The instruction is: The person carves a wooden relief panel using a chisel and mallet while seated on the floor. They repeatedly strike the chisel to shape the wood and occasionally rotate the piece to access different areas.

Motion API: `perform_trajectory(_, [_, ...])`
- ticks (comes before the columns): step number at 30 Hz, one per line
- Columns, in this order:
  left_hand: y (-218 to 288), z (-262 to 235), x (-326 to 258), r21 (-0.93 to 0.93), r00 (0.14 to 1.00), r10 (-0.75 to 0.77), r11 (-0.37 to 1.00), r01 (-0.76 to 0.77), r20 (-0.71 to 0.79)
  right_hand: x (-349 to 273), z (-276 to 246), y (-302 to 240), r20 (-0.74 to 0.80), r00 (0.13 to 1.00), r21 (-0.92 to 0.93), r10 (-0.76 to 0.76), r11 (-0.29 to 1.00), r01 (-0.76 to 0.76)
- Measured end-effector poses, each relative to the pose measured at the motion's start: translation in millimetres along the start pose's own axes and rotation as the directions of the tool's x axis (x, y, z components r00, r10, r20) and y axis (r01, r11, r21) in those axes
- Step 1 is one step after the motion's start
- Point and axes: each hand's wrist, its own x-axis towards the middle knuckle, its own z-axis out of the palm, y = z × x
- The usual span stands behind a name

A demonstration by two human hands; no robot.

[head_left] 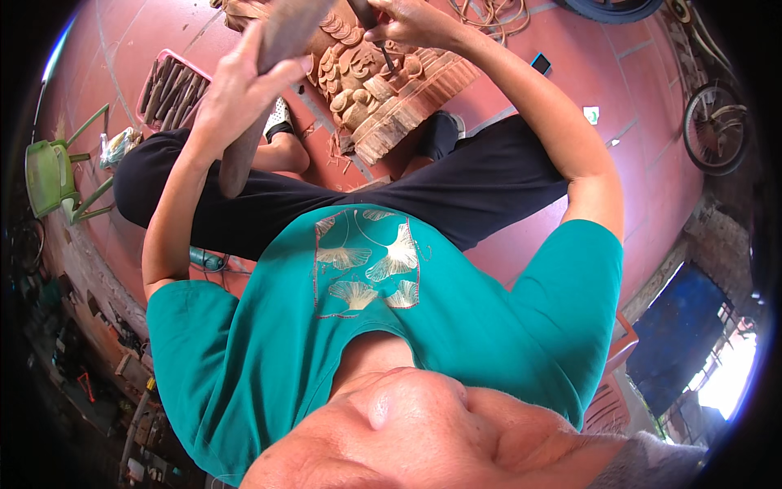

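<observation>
A reddish-brown wood carving (pixel 358 73), with raised rounded shapes and a stepped base, lies on the floor in front of my legs. My left hand (pixel 236 94) is wrapped round a long wooden mallet (pixel 289 37); its narrower end sticks out below my wrist and its wide end hangs over the carving's left side. At the carving's far side, my right hand (pixel 411 24) grips a dark chisel (pixel 362 11). The chisel's blade points down at the carving and its tip appears to meet the surface.
Left of the carving, a pink tray (pixel 151 119) holds several chisels, near a plastic bag (pixel 122 147) and a green chair (pixel 49 175). Wood chips (pixel 338 153) lie by my foot. To the right are a cable (pixel 501 28), a small blue device (pixel 540 63) and a bicycle wheel (pixel 715 128).
</observation>
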Motion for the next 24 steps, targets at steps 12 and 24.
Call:
perform_trajectory(12, [-2,3,-4,-0.023,0.997,0.018,1.0,-0.017,0.069,-1,6,-16,-0.036,0.983,0.057,0.179,0.983,-0.177])
perform_trajectory(24, [8,0,5,-0.216,0.997,-0.012,0.976,0.028,0.075,-7,2,3,-0.184,0.98,0.098,0.082,0.993,-0.064])
